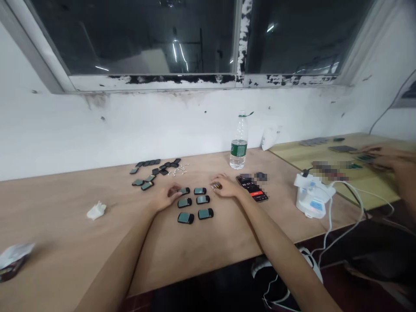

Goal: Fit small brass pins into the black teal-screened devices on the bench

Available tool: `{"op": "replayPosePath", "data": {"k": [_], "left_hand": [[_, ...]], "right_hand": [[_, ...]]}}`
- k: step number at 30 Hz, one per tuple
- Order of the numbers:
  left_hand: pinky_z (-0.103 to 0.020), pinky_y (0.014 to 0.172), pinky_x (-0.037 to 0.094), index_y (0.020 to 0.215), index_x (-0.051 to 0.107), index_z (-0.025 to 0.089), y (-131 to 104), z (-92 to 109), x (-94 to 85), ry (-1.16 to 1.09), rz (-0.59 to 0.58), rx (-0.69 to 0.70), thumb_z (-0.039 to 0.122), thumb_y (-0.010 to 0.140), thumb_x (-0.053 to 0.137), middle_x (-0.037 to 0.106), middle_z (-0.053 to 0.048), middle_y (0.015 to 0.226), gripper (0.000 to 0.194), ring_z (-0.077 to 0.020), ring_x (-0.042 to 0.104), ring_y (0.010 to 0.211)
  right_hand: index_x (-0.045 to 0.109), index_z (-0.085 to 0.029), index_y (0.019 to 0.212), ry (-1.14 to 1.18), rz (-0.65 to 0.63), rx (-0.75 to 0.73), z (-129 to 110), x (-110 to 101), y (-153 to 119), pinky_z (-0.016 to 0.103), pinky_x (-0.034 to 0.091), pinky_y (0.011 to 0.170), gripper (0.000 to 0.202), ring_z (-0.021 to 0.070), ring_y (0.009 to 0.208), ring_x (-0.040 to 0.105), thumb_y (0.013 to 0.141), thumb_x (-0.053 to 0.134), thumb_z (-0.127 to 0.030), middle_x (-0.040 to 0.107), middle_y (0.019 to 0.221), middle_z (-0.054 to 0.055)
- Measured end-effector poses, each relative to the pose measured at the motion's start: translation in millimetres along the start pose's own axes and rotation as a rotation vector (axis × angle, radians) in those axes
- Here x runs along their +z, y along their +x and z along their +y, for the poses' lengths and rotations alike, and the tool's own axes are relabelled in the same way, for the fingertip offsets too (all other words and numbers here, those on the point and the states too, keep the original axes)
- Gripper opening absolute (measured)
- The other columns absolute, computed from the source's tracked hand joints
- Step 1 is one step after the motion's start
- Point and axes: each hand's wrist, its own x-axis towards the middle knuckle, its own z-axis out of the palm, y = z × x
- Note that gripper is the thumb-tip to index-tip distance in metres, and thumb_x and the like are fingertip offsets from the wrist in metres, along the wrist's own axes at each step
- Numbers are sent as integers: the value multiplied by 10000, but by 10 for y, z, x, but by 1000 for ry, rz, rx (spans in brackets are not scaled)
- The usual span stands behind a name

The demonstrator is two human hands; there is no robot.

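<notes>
Several small black devices with grey-green faces lie in two columns on the brown table (130,242). My left hand (167,196) has its fingers curled at the top device of the left column (184,190), touching its left end. Just right of the top device in the right column (199,190), my right hand (224,185) has its fingers bent round a small shiny yellowish item (216,185), too small to name. Behind my left hand are more such devices (147,185), black pieces (160,169) and small white parts (177,170).
A water bottle (238,149) stands near the wall. Right of my right hand lies a phone (255,190), then a white device (310,199) with cables. Crumpled tissue (96,210) lies left. Another person's hands (378,156) are over the yellow-green surface (377,188) at right.
</notes>
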Motion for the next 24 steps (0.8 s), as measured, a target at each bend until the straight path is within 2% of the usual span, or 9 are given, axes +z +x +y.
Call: {"op": "replayPosePath", "data": {"k": [3, 5, 10, 13, 18, 22, 24], "left_hand": [[-367, 760, 558, 1062, 704, 221, 5, -19, -11, 67, -31, 11, 562, 867, 655, 747, -64, 1020, 396, -239, 674, 833], [-365, 768, 553, 1027, 720, 224, 8, -23, -11, 80, -29, 37, 541, 848, 687, 746, -64, 1048, 365, -238, 671, 841], [-381, 860, 550, 1065, 736, 214, 17, -6, 28, 68, 7, 98, 527, 854, 702, 747, -85, 1101, 379, -257, 676, 950], [-365, 786, 565, 1025, 749, 203, 35, -14, 65, 83, 23, 92, 529, 856, 699, 751, -83, 1043, 372, -241, 685, 867], [-325, 697, 585, 918, 755, 196, 38, -16, 70, 71, 139, 148, 440, 824, 747, 748, -65, 972, 261, -221, 706, 799], [-346, 809, 601, 934, 750, 203, 12, 52, 76, 51, 273, 269, 361, 866, 720, 718, -74, 1030, 175, -227, 702, 917], [-368, 874, 593, 942, 747, 208, 3, 90, 118, 26, 281, 333, 337, 887, 706, 693, -80, 1065, 146, -230, 693, 979]], "right_hand": [[755, -213, 1066, -7, 21, -9, 26, 17, 2, 460, 409, 1078, 213, 295, 1210, 527, 863, 691, -231, 657, 1181, 111], [758, -215, 1025, -13, 34, -21, 34, 20, 4, 453, 411, 1069, 174, 290, 1185, 536, 862, 711, -252, 665, 1138, 104], [751, -204, 999, -1, 66, -53, -34, -13, 14, 438, 438, 1030, 177, 293, 1156, 555, 842, 750, -286, 673, 1089, 99], [743, -193, 990, 83, 135, -59, -111, -31, 21, 407, 466, 986, 201, 276, 1093, 606, 809, 778, -272, 706, 1053, 89], [736, -185, 950, 365, 116, 3, -190, 7, 29, 301, 520, 755, 122, 194, 815, 683, 844, 693, -228, 756, 904, 52], [727, -181, 927, 500, 235, 0, -299, 67, 57, 310, 527, 768, 167, 190, 815, 678, 848, 711, -327, 752, 894, 59], [709, -182, 911, 566, 302, 2, -396, 100, 74, 305, 522, 758, 192, 182, 808, 664, 849, 715, -364, 739, 884, 54]]}}
